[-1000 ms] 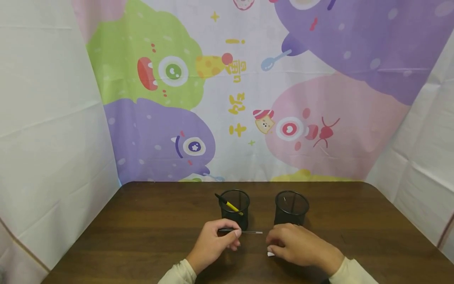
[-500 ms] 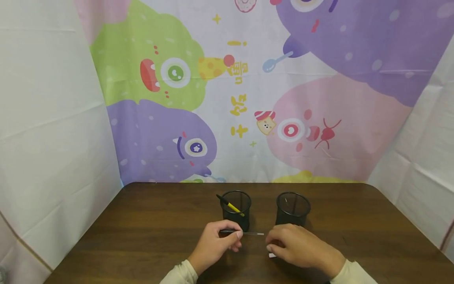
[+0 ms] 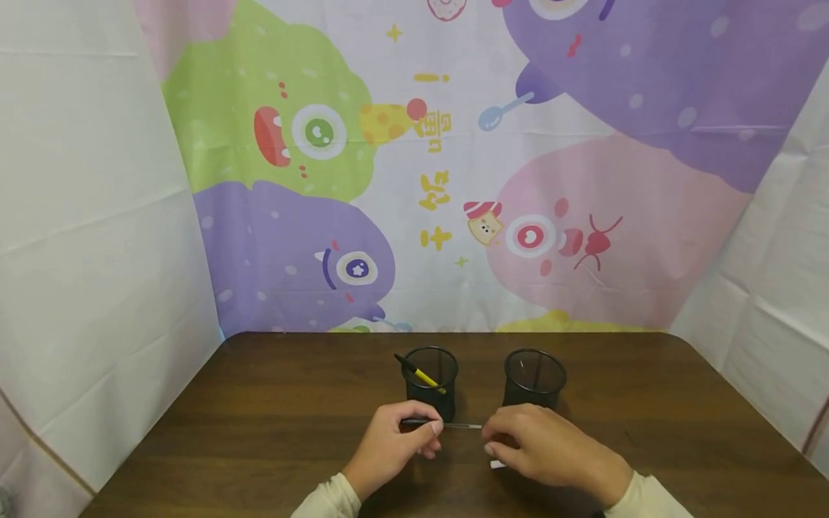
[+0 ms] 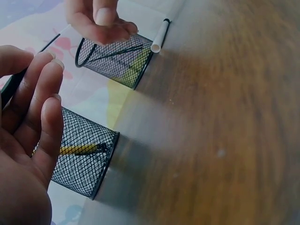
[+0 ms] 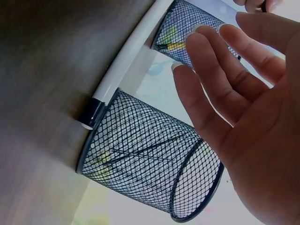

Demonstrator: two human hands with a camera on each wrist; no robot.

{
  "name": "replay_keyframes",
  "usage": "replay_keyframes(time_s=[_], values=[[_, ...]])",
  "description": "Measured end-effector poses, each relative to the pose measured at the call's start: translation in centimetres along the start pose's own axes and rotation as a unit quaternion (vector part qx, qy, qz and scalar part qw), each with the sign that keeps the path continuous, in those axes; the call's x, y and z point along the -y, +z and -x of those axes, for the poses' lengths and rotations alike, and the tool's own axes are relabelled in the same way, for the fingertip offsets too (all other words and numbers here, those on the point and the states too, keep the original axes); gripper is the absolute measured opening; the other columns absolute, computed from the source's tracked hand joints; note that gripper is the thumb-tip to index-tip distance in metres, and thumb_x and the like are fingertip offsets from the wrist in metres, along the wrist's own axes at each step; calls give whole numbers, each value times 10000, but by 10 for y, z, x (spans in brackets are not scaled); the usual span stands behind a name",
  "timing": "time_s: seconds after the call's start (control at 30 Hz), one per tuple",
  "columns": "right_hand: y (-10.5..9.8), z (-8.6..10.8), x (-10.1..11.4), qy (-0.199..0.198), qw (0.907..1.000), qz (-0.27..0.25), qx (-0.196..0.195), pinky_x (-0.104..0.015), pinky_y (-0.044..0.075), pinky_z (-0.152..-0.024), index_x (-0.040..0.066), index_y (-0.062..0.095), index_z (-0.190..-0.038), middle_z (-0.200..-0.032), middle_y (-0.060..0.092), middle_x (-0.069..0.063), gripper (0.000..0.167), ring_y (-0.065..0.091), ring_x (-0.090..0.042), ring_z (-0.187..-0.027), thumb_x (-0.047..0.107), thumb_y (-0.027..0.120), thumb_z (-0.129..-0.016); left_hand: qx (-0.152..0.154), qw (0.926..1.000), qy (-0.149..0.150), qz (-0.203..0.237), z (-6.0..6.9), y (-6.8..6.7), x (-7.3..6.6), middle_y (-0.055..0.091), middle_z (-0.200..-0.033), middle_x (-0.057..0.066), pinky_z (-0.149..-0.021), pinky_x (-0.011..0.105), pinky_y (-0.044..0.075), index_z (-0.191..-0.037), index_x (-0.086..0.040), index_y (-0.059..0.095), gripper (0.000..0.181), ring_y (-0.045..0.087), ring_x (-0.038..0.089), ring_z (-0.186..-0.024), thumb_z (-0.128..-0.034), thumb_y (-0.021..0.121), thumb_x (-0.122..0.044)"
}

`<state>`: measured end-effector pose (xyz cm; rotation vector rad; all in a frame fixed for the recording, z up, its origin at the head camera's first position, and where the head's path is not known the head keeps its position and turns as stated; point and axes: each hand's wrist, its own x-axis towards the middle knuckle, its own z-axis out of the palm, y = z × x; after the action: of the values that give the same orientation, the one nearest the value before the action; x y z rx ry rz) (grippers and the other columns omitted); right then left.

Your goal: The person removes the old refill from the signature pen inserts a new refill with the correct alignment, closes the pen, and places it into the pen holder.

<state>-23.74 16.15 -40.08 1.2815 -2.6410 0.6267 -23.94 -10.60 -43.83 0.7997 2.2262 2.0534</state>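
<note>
My left hand pinches a pen refill between thumb and fingers, its thin pale end pointing right. My right hand is at that end, its fingers slightly bent with nothing visible between them in the right wrist view; I cannot tell whether it touches the tip. Below it a white pen barrel lies on the table, mostly covered by the hand in the head view. Its one end is hollow and its other end black.
Two black mesh pen holders stand behind the hands. A yellow and black pen leans in the left holder; thin dark lines show in the right holder. The brown table ends at a printed cloth.
My right hand has shifted slightly left and up, up to the refill's pale end. The left hand keeps its hold on the refill, almost unmoved.
</note>
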Motion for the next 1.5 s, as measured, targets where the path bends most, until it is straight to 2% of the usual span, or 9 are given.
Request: replay_keyframes(time_s=[0.43,0.87,1.0,1.23,1.5], values=[[-1,-3,5,-33,9993,39,-373,-273,536,-717,194,730,-1001,-915,621,232,73,573,32,-818,243,693,-962,38,10000,-32,5,0,0,-1,706,-761,115,-634,391,614,-991,31,699,170,701,236,-668,-942,712,-131],[0,-4,10,151,9988,-217,-414,-248,527,-688,217,709,-1026,-890,614,237,164,566,41,-791,362,641,-995,149,9998,-120,38,1,4,-2,709,-766,102,-639,381,615,-979,1,709,131,703,187,-664,-936,716,-123],[1,-5,11,59,9984,-328,-461,-246,534,-694,178,711,-1056,-898,621,230,217,575,39,-802,371,629,-1002,208,9998,-74,7,1,5,-3,710,-773,95,-641,372,615,-980,-3,711,131,703,177,-673,-937,717,-127],[2,-6,11,-77,9971,-377,-660,-241,544,-701,192,700,-1079,-923,639,201,174,589,33,-817,336,647,-996,331,9994,96,29,1,6,0,712,-790,105,-637,365,613,-1013,41,699,172,698,160,-671,-958,688,-122],[5,-6,13,-178,9956,-382,-833,-219,537,-676,169,702,-1067,-907,637,194,155,582,36,-793,294,682,-978,351,9992,135,-129,2,8,-3,717,-790,95,-639,364,613,-997,7,713,148,701,170,-670,-955,692,-132]])
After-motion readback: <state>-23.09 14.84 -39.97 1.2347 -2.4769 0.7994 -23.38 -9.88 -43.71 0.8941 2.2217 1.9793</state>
